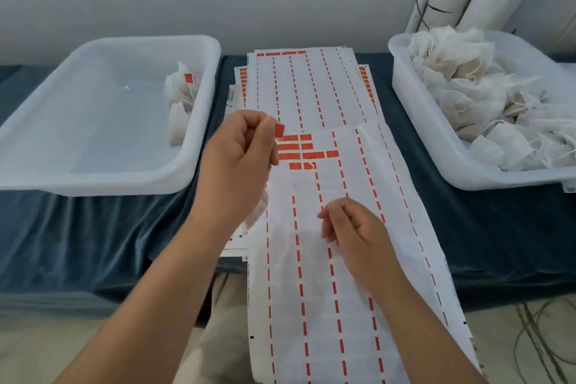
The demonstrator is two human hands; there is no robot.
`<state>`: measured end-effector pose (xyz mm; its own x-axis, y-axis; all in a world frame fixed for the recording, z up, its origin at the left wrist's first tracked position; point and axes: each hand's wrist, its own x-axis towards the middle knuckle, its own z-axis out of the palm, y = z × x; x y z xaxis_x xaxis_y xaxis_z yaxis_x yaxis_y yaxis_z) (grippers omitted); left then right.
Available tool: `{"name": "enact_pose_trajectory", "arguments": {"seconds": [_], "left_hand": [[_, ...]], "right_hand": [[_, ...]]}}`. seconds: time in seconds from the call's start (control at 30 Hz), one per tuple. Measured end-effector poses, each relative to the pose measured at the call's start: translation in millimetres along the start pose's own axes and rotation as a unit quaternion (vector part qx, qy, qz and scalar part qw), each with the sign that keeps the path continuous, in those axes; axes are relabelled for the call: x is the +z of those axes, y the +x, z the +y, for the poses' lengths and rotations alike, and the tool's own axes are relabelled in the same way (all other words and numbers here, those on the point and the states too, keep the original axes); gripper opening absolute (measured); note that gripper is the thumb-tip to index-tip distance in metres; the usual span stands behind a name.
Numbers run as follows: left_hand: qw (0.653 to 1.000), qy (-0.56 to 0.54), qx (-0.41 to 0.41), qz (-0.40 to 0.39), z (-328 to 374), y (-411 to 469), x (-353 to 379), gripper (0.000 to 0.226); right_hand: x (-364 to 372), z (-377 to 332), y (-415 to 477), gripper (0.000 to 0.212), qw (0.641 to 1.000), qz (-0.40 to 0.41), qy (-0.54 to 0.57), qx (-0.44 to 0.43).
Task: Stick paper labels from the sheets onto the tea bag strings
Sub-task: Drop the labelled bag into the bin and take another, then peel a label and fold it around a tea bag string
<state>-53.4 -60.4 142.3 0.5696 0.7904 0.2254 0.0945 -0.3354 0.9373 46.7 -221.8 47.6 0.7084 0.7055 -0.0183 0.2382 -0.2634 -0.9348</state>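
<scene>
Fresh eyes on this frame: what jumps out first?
The left hand pinches an orange label above the label sheet running down the centre. A heap of tea bags fills the right tub; the left tub holds only a few.

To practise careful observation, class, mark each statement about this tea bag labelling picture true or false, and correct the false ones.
1. The left hand pinches an orange label in its fingers. True.
2. The right tray holds nothing. False: it is piled with unlabelled tea bags.
3. The left tray holds a few bags, one showing an orange tag. True.
4. The label sheets lie inside the left tray. False: they lie on the blue cloth between the two trays.
</scene>
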Motion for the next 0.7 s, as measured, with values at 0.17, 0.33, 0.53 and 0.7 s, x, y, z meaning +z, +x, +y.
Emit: {"name": "enact_pose_trajectory", "arguments": {"seconds": [0.17, 0.33, 0.53, 0.7], "left_hand": [[0.994, 0.033, 0.055, 0.087, 33.3, 79.8, -57.2, 0.025], [0.995, 0.034, 0.012, 0.094, 13.1, 171.0, -100.1, 0.028], [0.987, 0.093, -0.094, 0.092, -69.9, 222.6, -107.9, 0.034], [0.972, 0.116, -0.178, 0.104, -118.2, 231.6, -115.1, 0.031]], "right_hand": [[5.0, -3.1, 1.0, 0.029, 0.999, -0.035, -0.021, -0.026], [6.7, -15.3, 18.3, 0.029, 0.997, -0.044, -0.025, -0.052], [12.9, -28.9, 46.6, 0.027, 0.994, -0.062, -0.039, -0.080], [18.0, -19.8, 58.0, 0.027, 0.995, -0.068, -0.036, -0.070]]}}
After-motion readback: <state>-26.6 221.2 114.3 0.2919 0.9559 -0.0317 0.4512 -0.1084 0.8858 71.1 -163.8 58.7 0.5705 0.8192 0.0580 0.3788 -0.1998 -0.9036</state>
